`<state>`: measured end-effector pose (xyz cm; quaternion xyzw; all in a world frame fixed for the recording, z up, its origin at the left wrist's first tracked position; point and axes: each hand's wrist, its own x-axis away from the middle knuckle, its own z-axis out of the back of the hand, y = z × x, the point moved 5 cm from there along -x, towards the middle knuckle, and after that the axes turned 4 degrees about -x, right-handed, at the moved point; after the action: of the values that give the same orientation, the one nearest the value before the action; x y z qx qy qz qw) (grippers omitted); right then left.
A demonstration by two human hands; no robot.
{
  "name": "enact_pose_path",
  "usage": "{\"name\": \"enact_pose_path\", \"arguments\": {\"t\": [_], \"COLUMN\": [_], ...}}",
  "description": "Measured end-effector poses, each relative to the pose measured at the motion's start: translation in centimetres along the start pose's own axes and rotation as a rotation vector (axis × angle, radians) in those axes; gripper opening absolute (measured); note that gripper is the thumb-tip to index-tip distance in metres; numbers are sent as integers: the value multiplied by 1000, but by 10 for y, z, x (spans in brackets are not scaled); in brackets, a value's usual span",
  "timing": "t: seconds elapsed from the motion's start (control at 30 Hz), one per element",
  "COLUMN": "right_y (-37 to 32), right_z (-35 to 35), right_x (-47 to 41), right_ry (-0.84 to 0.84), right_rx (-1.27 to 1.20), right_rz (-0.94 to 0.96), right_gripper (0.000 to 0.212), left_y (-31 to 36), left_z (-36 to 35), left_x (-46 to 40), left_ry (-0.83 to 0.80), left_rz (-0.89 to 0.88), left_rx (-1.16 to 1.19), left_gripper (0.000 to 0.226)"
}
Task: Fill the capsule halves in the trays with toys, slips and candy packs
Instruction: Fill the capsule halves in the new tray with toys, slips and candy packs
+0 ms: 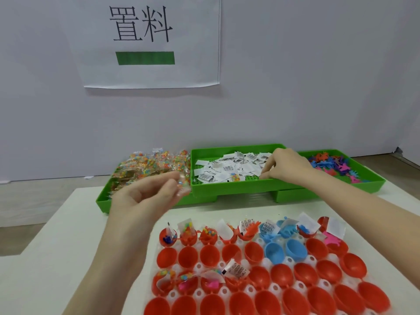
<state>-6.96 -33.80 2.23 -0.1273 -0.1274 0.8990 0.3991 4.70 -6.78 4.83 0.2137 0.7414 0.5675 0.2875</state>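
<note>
A clear tray [291,286] near me holds rows of red capsule halves [281,275] and two blue ones [273,250]. Most halves in the far row and several at the left of the third row contain toys, slips or candy. My left hand [145,196] is blurred in front of the candy tray, fingers pinching a clear candy pack [183,186]. My right hand [284,165] reaches into the middle green tray [227,186], fingertips down on the white paper slips [227,170]; whether it grips one is hidden.
A green tray [102,201] at the left is heaped with candy packs [147,167]. Another green tray [372,185] at the right holds small colourful plastic toys [329,164]. A grey wall with a paper sign [152,42] stands right behind the trays.
</note>
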Motion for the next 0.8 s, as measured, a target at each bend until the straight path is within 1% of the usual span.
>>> {"name": "enact_pose_path", "arguments": {"t": [0.13, 0.17, 0.27, 0.33, 0.4, 0.47, 0.57, 0.63, 0.73, 0.8], "right_y": [5, 5, 10, 14, 18, 22, 27, 26, 20, 17], "right_z": [3, 6, 20, 24, 23, 21, 23, 26, 27, 27], "right_x": [5, 7, 11, 12, 11, 14, 17, 19, 23, 25], "right_ry": [16, 53, 249, 280, 222, 179, 227, 269, 234, 215], "right_rx": [-94, -133, -244, -301, -300, -283, -232, -155, 90, 134], "right_rz": [-20, -29, -76, -121, -142, -159, -162, -145, -54, 12], "right_gripper": [18, 18, 16, 19, 30, 35, 36, 38, 39, 34], "left_y": [9, 9, 4, -1, -5, -7, -8, -10, -10, -8], "left_z": [-20, -26, -42, -48, -52, -55, -59, -59, -59, -58], "left_x": [15, 17, 24, 25, 25, 27, 29, 28, 29, 28], "left_ry": [-230, -276, -376, -382, -375, -383, -392, -387, -380, -370], "left_rz": [46, 47, 32, 23, 15, 2, -1, 5, 6, -11], "left_rx": [-91, -128, -262, -302, -332, -360, -367, -382, -395, -400], "left_gripper": [23, 22, 17, 20, 23, 24, 25, 23, 21, 21]}}
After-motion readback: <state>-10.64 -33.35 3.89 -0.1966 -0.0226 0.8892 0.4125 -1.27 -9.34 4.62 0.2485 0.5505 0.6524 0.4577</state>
